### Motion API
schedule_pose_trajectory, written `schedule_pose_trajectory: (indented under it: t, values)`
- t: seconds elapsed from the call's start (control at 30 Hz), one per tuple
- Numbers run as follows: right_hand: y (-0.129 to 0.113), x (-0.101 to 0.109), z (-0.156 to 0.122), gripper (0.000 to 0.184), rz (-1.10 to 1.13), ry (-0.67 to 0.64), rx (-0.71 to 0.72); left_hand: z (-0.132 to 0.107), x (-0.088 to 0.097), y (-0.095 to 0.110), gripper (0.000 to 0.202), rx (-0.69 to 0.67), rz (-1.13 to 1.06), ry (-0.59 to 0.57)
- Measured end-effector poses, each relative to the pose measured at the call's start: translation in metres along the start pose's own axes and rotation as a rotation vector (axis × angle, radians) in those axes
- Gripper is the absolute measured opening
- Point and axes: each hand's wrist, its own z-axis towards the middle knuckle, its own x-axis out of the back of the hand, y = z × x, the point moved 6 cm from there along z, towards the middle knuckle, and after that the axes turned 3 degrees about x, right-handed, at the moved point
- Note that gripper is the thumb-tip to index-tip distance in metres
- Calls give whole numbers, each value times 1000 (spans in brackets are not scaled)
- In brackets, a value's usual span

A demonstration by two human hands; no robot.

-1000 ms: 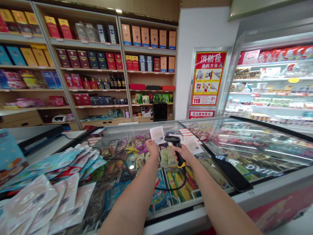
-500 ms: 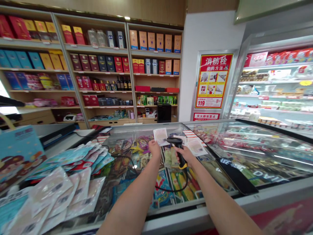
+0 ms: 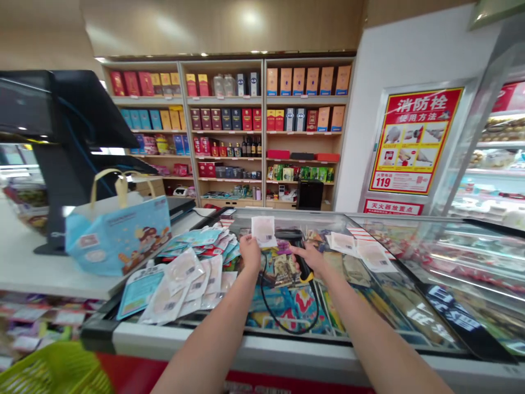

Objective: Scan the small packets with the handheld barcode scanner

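Pinched in my left hand [image 3: 250, 253] is a small white packet [image 3: 263, 230] with a barcode near its lower corner. My right hand [image 3: 308, 258] is wrapped around the handle of a black and yellow barcode scanner [image 3: 304, 268], its head pointing left toward the packet, a short gap apart. A black cable [image 3: 267, 313] loops from the handle over the freezer glass. On the left lies a pile of similar white packets [image 3: 180, 279], beside blue and red packets [image 3: 205, 241]. More white packets [image 3: 373, 254] rest on the glass right of my right hand.
The chest freezer's front edge [image 3: 229, 336] runs below my arms. A blue paper bag [image 3: 118, 235] stands on the left counter [image 3: 36, 273] by a black monitor stand [image 3: 61, 186]. A green basket [image 3: 57, 372] is at lower left. Shelves of boxes [image 3: 229, 120] stand behind.
The view has swung left, bringing the whole bag, the monitor and the basket into sight. My left hand, with its packet, has moved away from the white packets on the right.
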Motion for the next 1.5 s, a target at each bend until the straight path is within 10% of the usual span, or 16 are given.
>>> schedule_pose_trajectory:
  t: [0.5, 0.9, 1.13, 1.5]
  values:
    - [24, -128, 28, 38, -95, -258, -33, 33, 173, 46, 21, -40, 105, 225]
    - [26, -174, 28, 34, -178, -335, -51, 40, 215, 50, 29, -272, 238, 299]
    - [22, -136, 33, 32, -131, -280, -13, 27, 170, 66, 22, -450, 291, 218]
    - [7, 15, 8, 29, -36, 130, 31, -57, -40, 37, 18, -441, 314, -376]
